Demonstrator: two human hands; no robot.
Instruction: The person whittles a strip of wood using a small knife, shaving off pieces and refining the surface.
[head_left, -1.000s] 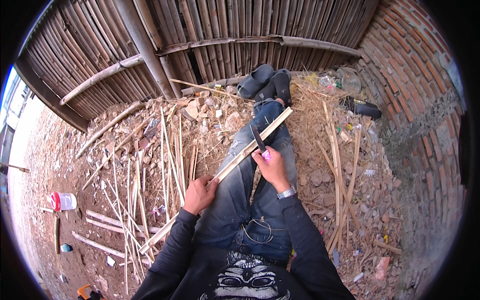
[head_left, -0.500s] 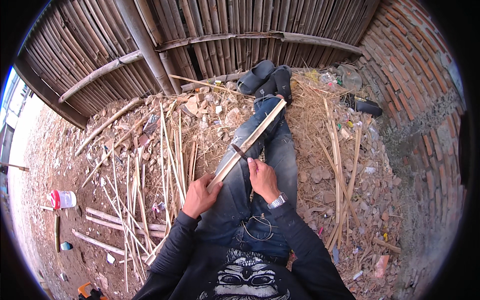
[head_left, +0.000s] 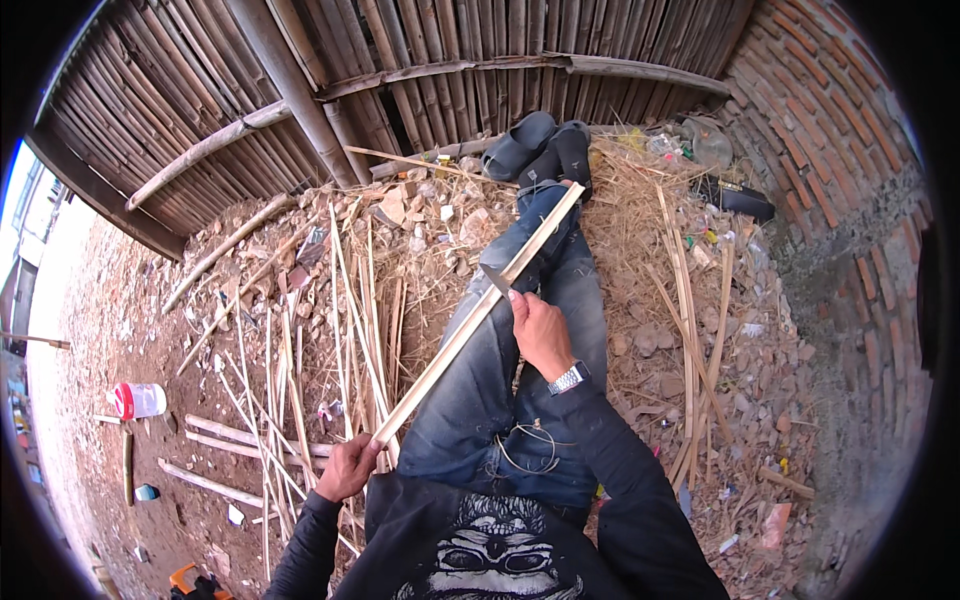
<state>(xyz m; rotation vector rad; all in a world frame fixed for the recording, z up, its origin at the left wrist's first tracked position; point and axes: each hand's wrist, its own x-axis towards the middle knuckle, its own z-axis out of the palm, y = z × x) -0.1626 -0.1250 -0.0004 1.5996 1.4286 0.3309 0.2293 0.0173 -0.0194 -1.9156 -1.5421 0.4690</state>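
A long pale split bamboo strip [head_left: 440, 367] lies slantwise over my legs, its far end beside my feet. My left hand [head_left: 345, 468] is closed around its near end, left of my thigh. With my right hand [head_left: 542, 332] I grip a knife [head_left: 495, 279], whose dark blade rests across the strip about knee height. My fingers hide most of the knife's handle. A loop of thin cord or wire [head_left: 535, 450] lies on my lap.
Many thin bamboo strips [head_left: 290, 400] lie on the ground to my left, and more strips [head_left: 683, 320] to my right. A bamboo fence [head_left: 440, 110] stands ahead, with a brick wall [head_left: 850, 200] at right. A red-lidded tub [head_left: 140, 400] sits far left.
My left hand has moved down and left, and a longer stretch of strip shows between my hands. The knife has moved slightly toward the strip's far end.
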